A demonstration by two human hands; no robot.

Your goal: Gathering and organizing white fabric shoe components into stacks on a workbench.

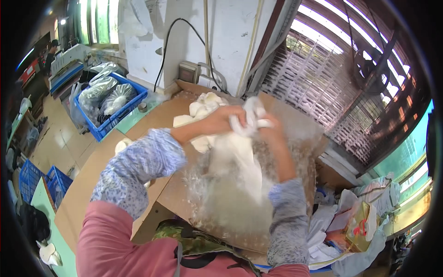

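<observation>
My left hand (226,119) and my right hand (272,130) are raised close together over a cardboard-covered table. Between them a bunched, soft white fabric piece (250,116) is gripped, its kind hidden by motion blur. The fingers of both hands are closed around it, though the right ones are smeared. Below the hands a longer off-white fabric piece (244,159) stretches toward me; whether it joins the bunched one I cannot tell. Just beyond my left forearm lies a pile of cream-white soft pieces (205,105).
Pale dust or lint covers the cardboard (184,210). A blue crate (108,131) of plastic-bagged goods stands at the left. Plastic bags (350,217) crowd the lower right. Behind the table are a wall with a socket box (188,72) and a grated window (314,87).
</observation>
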